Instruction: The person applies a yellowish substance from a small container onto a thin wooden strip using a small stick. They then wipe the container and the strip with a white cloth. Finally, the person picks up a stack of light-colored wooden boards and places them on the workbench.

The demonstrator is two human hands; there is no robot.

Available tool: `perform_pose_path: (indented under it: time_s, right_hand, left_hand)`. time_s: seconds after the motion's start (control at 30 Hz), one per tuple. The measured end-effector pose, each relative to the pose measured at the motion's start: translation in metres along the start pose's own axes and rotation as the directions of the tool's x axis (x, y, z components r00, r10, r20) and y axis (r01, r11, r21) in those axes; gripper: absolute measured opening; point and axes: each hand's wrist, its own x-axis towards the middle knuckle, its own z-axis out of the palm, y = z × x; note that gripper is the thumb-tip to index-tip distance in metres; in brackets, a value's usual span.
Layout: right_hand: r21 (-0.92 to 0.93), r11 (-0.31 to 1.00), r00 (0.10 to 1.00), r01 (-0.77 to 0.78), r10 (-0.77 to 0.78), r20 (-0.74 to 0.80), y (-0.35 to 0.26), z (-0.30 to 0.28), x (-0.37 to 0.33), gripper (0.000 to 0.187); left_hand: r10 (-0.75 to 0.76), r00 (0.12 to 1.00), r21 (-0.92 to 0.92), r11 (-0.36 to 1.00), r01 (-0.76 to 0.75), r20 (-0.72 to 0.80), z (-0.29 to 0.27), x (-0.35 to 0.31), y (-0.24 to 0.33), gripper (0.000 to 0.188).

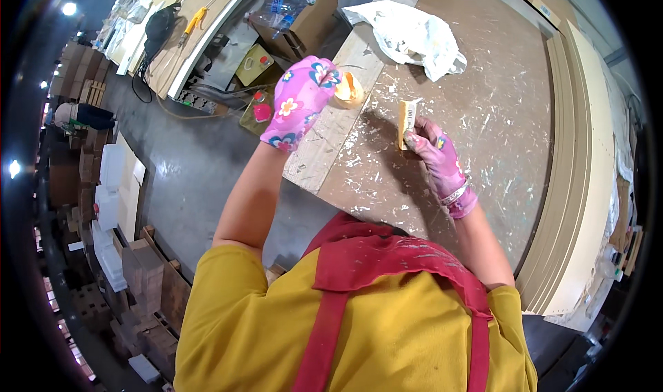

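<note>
Both my hands wear pink flowered gloves. My left hand (302, 96) reaches out over the left edge of the brown worktable (483, 130) and grips a small round tub of pale yellow-orange paste (349, 90). My right hand (436, 150) holds a flat tan scraper (407, 121) upright, its tip smeared white, just right of the tub. The tabletop is spattered with white dried filler. I wear a yellow shirt and a red apron.
A crumpled white plastic bag (414, 36) lies at the table's far side. Stacked curved pale boards (577, 164) run along the right edge. A cardboard box with bottles (297, 16) and cans sits on the floor to the left, with wood stacks (148, 281) lower left.
</note>
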Motion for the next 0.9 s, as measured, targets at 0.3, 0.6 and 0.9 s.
perform_pose_path:
  time_s: [0.3, 0.6, 0.9]
  right_hand:
    - [-0.643, 0.693, 0.938, 0.326, -0.320, 0.130, -0.017, 0.014, 0.060, 0.048]
    - [-0.845, 0.206, 0.794, 0.494, -0.502, 0.342, -0.029, 0.047, 0.094, 0.043]
    - [-0.866, 0.113, 0.783, 0.488, -0.495, 0.377, -0.031, 0.056, 0.097, 0.040]
  left_hand:
    - [-0.353, 0.933, -0.366, 0.861, 0.353, 0.071, 0.000, 0.014, -0.034, 0.013]
    - [-0.468, 0.865, -0.843, 0.379, 0.381, 0.180, -0.003, 0.019, -0.054, 0.018]
    - [-0.464, 0.866, -0.819, 0.414, 0.397, 0.186, -0.016, 0.017, -0.046, 0.019]
